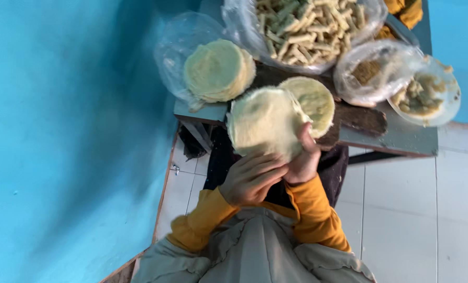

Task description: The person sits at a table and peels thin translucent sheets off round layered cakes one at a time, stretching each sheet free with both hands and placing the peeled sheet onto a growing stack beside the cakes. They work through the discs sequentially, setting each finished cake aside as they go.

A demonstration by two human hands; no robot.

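Both my hands hold up one thin, round, pale yellow wrapper sheet (264, 122) in front of me. My left hand (250, 178) supports its lower edge from below with curled fingers. My right hand (303, 159) pinches its right edge, thumb on top. Just behind it a second round wrapper (316, 99) lies on a dark wooden board (362, 119). A stack of the same wrappers (218, 71) rests on a clear plastic bag at the table's left end.
A grey table (401, 137) holds a large clear bag of pale rolled sticks (304, 26), a smaller bag with brownish filling (372, 71) and a white plate of filling (427, 94). A blue wall (61, 131) rises at left; white floor tiles (417, 220) lie at right.
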